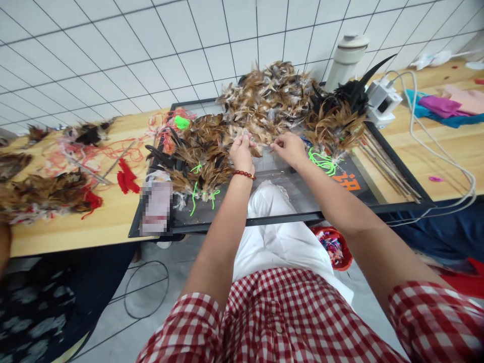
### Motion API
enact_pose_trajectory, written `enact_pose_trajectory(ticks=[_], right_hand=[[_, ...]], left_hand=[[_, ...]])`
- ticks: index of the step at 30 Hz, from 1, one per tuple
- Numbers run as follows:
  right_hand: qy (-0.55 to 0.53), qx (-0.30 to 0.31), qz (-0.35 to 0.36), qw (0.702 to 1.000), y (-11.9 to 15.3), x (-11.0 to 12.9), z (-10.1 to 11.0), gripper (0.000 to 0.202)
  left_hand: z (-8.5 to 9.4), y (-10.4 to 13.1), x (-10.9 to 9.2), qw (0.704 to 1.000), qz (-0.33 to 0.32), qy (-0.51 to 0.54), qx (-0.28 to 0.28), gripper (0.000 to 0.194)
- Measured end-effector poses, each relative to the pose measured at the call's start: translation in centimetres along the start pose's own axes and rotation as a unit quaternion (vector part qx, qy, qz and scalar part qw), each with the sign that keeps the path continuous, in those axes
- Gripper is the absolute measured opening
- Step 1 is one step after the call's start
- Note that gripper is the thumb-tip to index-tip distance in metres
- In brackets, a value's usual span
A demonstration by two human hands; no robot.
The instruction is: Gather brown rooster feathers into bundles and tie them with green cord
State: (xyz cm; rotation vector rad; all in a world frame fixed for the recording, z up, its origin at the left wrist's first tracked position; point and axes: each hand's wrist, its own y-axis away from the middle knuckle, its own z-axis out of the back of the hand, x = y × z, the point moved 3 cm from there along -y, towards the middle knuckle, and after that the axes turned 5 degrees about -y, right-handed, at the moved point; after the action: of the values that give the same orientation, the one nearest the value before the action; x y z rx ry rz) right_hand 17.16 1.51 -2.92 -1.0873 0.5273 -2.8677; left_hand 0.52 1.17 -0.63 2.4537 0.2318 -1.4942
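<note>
My left hand (243, 150), with a beaded bracelet at the wrist, is closed, and a small brown feather (256, 152) sticks out beside its fingers. A short way to the right, my right hand (290, 149) has thumb and fingers pinched together; whatever lies between them is too small to make out. Both hands are in front of a large heap of brown feathers (270, 96). Left of them lie feather bunches (204, 143) tied with green string (194, 199). To the right is another bunch of brown and black feathers (336, 121), with a coil of green string (323, 161) by it.
A black-framed glass panel (280, 220) lies on the wooden table (34, 242). Around it are a bottle (346, 60), a charger with white cables (381, 101), thin sticks (393, 169), folded coloured cloth (446, 106), and red string (127, 176). Below stands a red basket (348, 259) of scraps.
</note>
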Motion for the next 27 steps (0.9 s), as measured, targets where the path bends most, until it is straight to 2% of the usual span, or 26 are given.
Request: enact_pose_trajectory(ticks=[3,6,10,13,17,21,25,27], right_hand=[[-0.092,-0.033,0.005,0.995,0.3,0.1,1.0,0.016],[-0.153,-0.045,0.051,0.986,1.2,0.9,2.0,0.029],[-0.198,-0.017,0.114,0.973,2.0,2.3,2.4,0.046],[-0.213,0.022,0.135,0.968,2.2,2.6,1.9,0.042],[-0.184,0.064,0.126,0.973,2.1,2.4,1.2,0.029],[-0.180,0.086,0.118,0.973,2.3,2.3,0.8,0.024],[-0.237,0.048,0.086,0.967,2.3,2.4,0.9,0.035],[-0.300,0.017,0.058,0.952,2.1,2.3,1.1,0.041]], left_hand=[[-0.2,0.1,1.0,0.999,0.043,-0.007,0.031,0.024],[-0.5,0.2,1.8,0.995,0.078,-0.001,0.069,0.020],[-0.5,0.1,2.6,0.994,0.079,-0.005,0.082,0.023],[-0.5,0.1,2.8,0.991,0.083,-0.004,0.106,0.023],[-0.8,0.4,2.9,0.984,0.101,0.011,0.147,0.020],[-0.8,0.3,3.1,0.983,0.094,-0.008,0.159,0.020],[-0.7,-0.1,3.5,0.988,0.057,-0.046,0.134,0.026],[-0.8,-0.1,3.4,0.990,0.021,-0.063,0.126,0.025]])
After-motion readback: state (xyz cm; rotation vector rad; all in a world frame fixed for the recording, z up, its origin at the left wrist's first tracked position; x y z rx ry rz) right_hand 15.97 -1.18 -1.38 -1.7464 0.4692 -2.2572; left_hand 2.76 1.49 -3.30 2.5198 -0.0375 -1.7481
